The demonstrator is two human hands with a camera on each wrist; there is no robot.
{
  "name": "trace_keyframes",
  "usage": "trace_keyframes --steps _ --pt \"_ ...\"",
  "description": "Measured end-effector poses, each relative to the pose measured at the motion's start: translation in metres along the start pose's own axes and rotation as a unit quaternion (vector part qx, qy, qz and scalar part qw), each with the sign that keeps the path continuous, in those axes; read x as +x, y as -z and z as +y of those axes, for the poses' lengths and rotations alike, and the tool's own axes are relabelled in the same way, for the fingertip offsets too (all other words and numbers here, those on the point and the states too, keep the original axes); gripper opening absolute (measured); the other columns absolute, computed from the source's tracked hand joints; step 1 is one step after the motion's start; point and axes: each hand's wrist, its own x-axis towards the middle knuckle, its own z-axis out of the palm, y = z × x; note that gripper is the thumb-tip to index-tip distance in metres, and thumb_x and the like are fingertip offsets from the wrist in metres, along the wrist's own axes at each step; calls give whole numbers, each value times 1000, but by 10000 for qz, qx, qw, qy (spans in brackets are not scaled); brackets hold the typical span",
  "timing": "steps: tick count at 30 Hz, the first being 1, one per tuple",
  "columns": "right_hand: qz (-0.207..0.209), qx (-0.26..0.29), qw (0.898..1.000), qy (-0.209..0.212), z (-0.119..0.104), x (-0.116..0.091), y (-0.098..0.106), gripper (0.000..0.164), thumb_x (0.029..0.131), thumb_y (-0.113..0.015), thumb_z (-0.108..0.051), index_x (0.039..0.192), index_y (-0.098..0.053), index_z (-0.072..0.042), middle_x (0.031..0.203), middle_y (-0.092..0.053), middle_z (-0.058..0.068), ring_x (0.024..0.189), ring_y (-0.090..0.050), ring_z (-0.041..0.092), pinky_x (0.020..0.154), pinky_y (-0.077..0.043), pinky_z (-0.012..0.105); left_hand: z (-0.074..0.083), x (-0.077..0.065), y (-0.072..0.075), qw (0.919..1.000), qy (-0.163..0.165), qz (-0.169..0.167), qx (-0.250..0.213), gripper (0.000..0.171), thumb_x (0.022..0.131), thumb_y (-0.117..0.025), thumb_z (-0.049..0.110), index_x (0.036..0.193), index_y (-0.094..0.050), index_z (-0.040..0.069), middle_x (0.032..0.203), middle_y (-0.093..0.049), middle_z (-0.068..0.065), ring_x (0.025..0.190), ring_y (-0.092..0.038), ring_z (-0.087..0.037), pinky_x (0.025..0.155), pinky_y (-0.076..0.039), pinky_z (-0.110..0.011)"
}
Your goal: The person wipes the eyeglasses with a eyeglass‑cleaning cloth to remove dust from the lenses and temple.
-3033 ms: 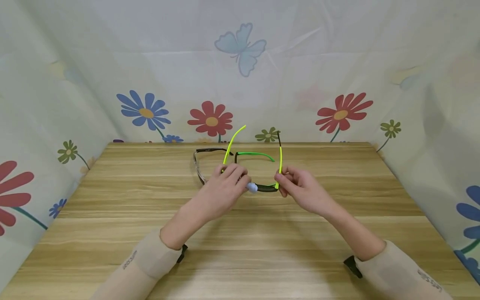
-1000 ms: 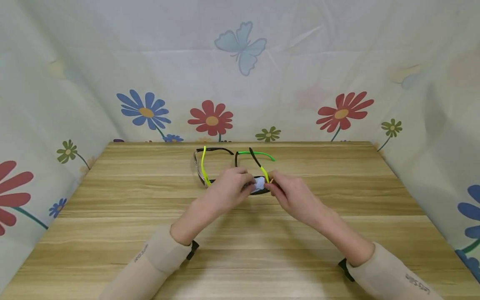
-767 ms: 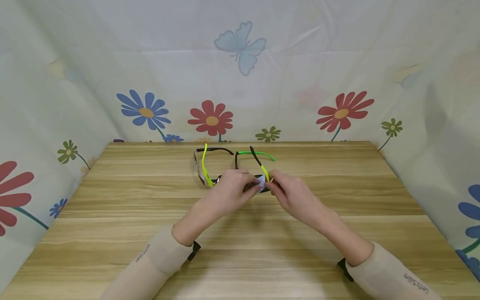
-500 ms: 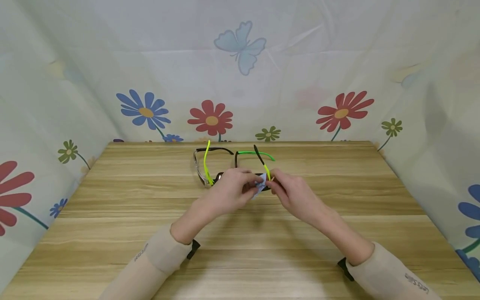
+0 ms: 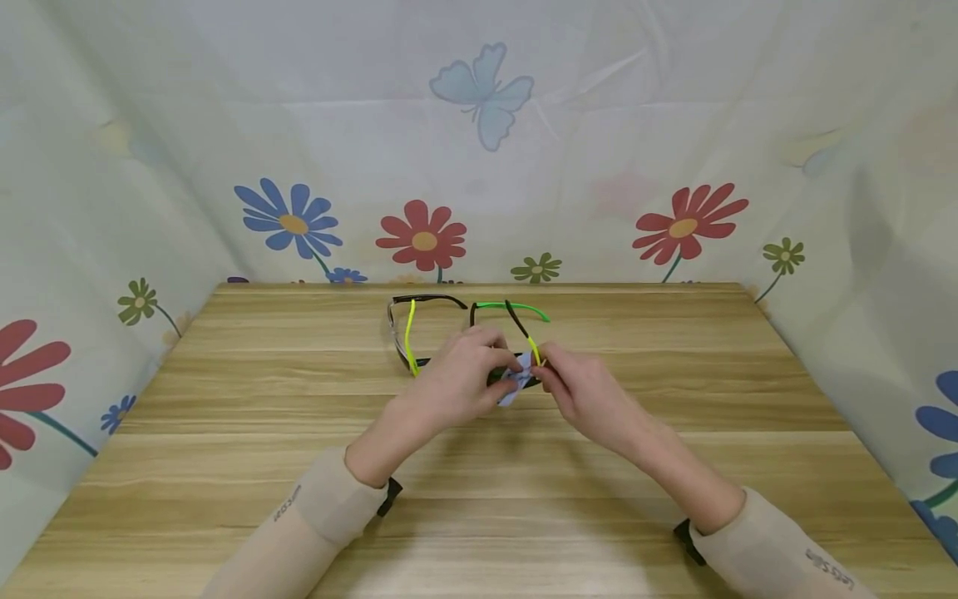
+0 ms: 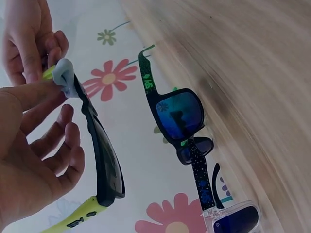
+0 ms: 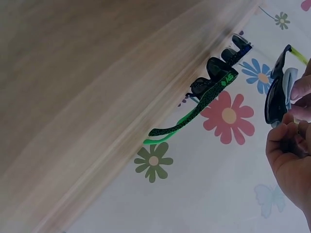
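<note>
Sunglasses with yellow-green temples [image 5: 411, 329] are held above the table between both hands, their dark lens front [image 6: 104, 158] plain in the left wrist view. My left hand [image 5: 456, 378] pinches a light blue cloth [image 5: 515, 388] between thumb and fingers. The cloth is folded over the lens and rim at the right end of the frame. Beside it, my right hand [image 5: 587, 384] pinches the same sunglasses near the right hinge. In the head view the left hand covers the middle of the frame.
Black sunglasses with a green temple [image 5: 516, 306] lie on the wooden table [image 5: 479, 516] behind the hands. To their left is a clear-framed pair with black temples [image 5: 430, 297]. A flower-printed curtain [image 5: 569, 166] stands behind the table.
The sunglasses have tipped so their temples sit lower than three seconds ago. My right hand has shifted left. The cloth has come further over the right lens, moving slightly in the last second.
</note>
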Motion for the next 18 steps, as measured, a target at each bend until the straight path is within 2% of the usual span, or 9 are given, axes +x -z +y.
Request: trace_keyframes --steps 7,11,14,18 --pt "-3 -1 10000 9 0 -1 -2 10 101 -62 2 100 -57 -7 73 -46 -7 59 -39 5 50 -37 24 -2 -2 3 9978 111 -119 639 4 91 -81 20 92 -80 16 91 -62 2 86 -57 -16 76 -46 -36" --pt "14 -14 9999 131 0 -1 -3 12 99 -63 3 100 -58 -7 72 -46 -8 60 -39 4 51 -38 23 0 -2 5 9949 198 -233 965 6 90 -80 18 85 -78 16 88 -61 3 86 -57 -18 79 -46 -38" --pt "23 -21 9999 152 0 0 -4 11 99 -64 3 99 -58 -7 71 -45 -8 60 -39 4 51 -37 23 2 -2 5 9936 205 -283 1072 7 91 -78 18 85 -76 14 88 -61 2 87 -58 -19 78 -46 -37" --pt "36 -30 10000 79 -1 0 -2 11 100 -63 2 98 -57 -6 71 -43 -7 58 -37 5 50 -36 24 2 -2 5 9951 133 -211 959 7 92 -79 18 94 -75 12 92 -66 1 90 -61 -20 80 -48 -38"
